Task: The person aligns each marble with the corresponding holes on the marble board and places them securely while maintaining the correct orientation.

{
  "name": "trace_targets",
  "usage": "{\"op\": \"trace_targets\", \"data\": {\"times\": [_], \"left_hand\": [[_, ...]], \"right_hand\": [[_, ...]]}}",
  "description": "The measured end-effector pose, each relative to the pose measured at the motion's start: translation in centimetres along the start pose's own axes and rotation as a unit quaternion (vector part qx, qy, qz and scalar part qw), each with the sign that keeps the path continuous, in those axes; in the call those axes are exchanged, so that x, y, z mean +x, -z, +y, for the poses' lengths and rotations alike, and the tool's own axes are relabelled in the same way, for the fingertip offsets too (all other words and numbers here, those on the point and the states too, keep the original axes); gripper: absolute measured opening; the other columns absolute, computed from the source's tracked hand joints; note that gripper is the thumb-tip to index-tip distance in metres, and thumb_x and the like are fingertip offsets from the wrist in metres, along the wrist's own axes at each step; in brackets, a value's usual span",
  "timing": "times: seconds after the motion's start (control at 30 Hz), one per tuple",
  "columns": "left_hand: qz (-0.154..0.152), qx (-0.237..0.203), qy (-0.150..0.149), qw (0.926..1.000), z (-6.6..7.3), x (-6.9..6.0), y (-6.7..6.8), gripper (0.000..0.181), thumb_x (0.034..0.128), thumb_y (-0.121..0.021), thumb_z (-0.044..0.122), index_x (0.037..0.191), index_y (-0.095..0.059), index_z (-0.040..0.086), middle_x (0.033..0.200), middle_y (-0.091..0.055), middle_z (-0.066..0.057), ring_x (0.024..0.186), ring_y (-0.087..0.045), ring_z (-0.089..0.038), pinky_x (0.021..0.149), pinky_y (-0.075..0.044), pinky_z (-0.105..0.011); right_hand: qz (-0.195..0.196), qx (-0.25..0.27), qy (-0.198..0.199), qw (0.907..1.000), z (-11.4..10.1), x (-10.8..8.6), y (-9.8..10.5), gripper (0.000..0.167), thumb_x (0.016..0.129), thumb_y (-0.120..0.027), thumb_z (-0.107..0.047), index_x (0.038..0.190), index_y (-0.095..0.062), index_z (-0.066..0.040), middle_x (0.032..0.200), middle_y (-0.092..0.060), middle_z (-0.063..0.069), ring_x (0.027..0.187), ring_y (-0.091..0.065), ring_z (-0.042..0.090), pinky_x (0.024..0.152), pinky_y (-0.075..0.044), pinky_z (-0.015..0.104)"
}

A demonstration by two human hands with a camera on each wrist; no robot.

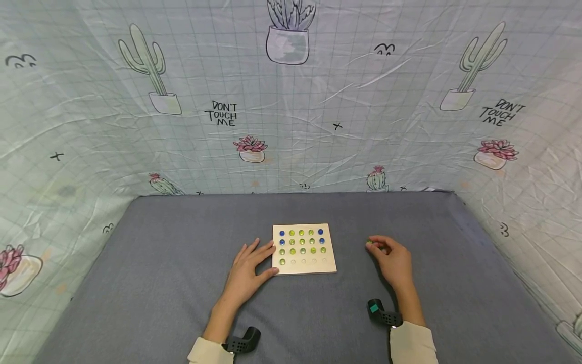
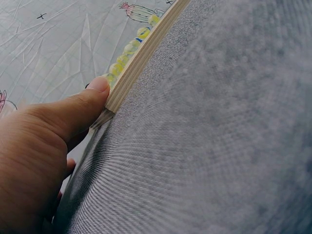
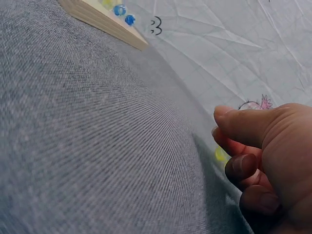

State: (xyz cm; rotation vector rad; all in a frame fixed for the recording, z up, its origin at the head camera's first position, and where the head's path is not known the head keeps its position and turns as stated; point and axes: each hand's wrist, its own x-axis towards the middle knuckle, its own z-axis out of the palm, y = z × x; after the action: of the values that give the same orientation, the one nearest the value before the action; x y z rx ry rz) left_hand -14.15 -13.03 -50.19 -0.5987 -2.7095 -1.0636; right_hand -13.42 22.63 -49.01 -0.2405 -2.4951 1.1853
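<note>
A pale wooden board [image 1: 303, 270] lies on the grey cloth, bearing rows of yellow-green marbles [image 1: 301, 233] and a few blue marbles [image 1: 320, 231] at its upper corners. Its front row has one marble at the left end and bare hollows beside it. My left hand [image 1: 245, 275] rests along the board's left side, fingers extended, with the thumb [image 2: 99, 85] on its near corner. Right of the board, apart from it, my right hand [image 1: 395, 263] has curled fingers holding a yellow-green marble [image 3: 220, 155], mostly hidden by the fingers. Whether it holds more than one I cannot tell.
Grey cloth [image 1: 159, 253] covers the table around the board. Behind and at both sides hangs a pale sheet [image 1: 300, 111] printed with cacti. Each wrist wears a black camera mount [image 1: 243, 341].
</note>
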Motion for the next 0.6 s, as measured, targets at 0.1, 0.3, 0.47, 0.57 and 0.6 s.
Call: {"op": "trace_targets", "data": {"times": [0.1,0.3,0.47,0.57,0.6], "left_hand": [[-0.001,-0.001,0.000,1.0000,0.0,0.0,-0.1,0.060,0.0800,-0.075,0.039,0.132,-0.060,0.013,0.139,-0.052,0.000,0.138,-0.032,-0.029,0.118,-0.013,-0.046],[-0.005,-0.002,0.005,1.0000,-0.1,0.1,0.0,0.060,0.0802,-0.075,0.039,0.133,-0.060,0.014,0.140,-0.051,0.000,0.139,-0.031,-0.028,0.118,-0.012,-0.044],[-0.007,-0.001,0.008,0.9999,-0.1,0.1,0.0,0.060,0.0802,-0.075,0.039,0.133,-0.060,0.014,0.140,-0.051,0.000,0.139,-0.031,-0.027,0.118,-0.011,-0.044],[-0.003,-0.001,0.005,1.0000,0.0,0.1,0.0,0.060,0.0798,-0.076,0.038,0.132,-0.060,0.013,0.139,-0.052,-0.001,0.138,-0.032,-0.028,0.118,-0.012,-0.046],[0.000,0.001,0.001,1.0000,0.0,0.0,0.0,0.060,0.0794,-0.076,0.038,0.132,-0.060,0.013,0.139,-0.052,-0.001,0.138,-0.033,-0.029,0.117,-0.013,-0.047]], "right_hand": [[-0.001,-0.002,0.000,1.0000,-0.2,0.0,0.0,0.019,0.086,-0.074,-0.022,0.101,-0.074,-0.010,0.084,-0.067,0.004,0.062,-0.051,0.011,0.054,-0.038,0.021],[-0.003,-0.002,0.004,1.0000,-0.6,0.1,0.2,0.019,0.087,-0.073,-0.023,0.101,-0.073,-0.011,0.085,-0.069,0.004,0.064,-0.053,0.012,0.055,-0.040,0.021],[-0.012,-0.001,0.012,0.9999,-1.0,0.1,0.1,0.020,0.087,-0.073,-0.024,0.103,-0.073,-0.011,0.086,-0.070,0.004,0.065,-0.054,0.013,0.054,-0.041,0.021],[-0.015,0.004,0.017,0.9997,-1.2,0.0,0.0,0.021,0.087,-0.073,-0.024,0.102,-0.073,-0.010,0.085,-0.070,0.004,0.064,-0.053,0.013,0.053,-0.041,0.022],[-0.016,0.004,0.019,0.9997,-1.3,0.0,0.0,0.022,0.087,-0.073,-0.025,0.103,-0.073,-0.010,0.085,-0.070,0.004,0.063,-0.053,0.012,0.053,-0.041,0.022]]}}
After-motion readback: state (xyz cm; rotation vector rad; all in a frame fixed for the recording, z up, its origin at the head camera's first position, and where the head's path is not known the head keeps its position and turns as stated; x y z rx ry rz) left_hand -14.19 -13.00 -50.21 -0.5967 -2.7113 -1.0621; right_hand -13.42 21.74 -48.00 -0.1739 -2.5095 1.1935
